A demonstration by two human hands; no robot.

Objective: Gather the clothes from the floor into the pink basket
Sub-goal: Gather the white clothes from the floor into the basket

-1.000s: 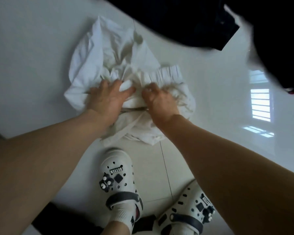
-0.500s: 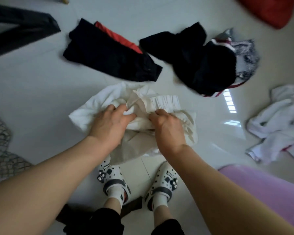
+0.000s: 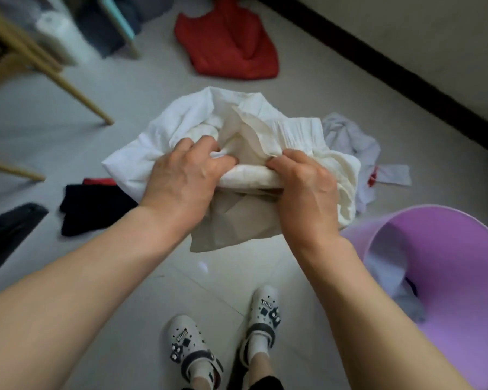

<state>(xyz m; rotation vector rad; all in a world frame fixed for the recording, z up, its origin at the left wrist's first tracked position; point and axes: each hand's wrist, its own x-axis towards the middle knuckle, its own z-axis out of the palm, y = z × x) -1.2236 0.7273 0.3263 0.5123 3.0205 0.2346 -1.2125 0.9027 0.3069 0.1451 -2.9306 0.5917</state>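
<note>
Two hands grip a bundle of white and cream clothes, held up just left of the pink basket

At far left a black garment [image 3: 93, 206] with a red edge lies on the floor [image 3: 54, 153] near pale wooden legs [image 3: 68, 85]; a red garment [image 3: 228, 46] lies farther back. The left hand [image 3: 181, 175] has its fingers [image 3: 206, 144] curled down into the folds of the bundle [image 3: 237, 128], clutching the white cloth. The right hand [image 3: 304, 190] is close beside it, knuckles up and fingers tucked round a roll of cream fabric. Cloth rises above both sets of fingers and a beige flap hangs below the palms. A pale garment [image 3: 358, 142] lies on the floor behind the bundle's right edge. At lower right the pink basket [image 3: 434, 213] stands open, with a light cloth [image 3: 386, 266] and a dark scrap inside
</note>
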